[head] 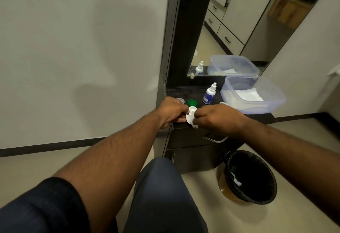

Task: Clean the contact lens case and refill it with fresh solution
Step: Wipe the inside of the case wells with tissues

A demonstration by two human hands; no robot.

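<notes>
Above the cabinet edge, left hand (172,112) and right hand (217,117) both pinch the lens case (191,116), steadying it for cleaning.

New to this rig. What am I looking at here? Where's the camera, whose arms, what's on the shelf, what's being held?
There is no robot: a person works with bare hands, and the single wide-angle camera sits on their head, looking forward and down. The left hand and right hand together hold a white contact lens case above the front edge of a dark shelf under a mirror. On the shelf stand a green cap, a clear cap partly hidden behind the left hand, a small solution bottle, and a translucent plastic tub with white tissue inside. A black-lined waste bin stands on the floor to the right.
</notes>
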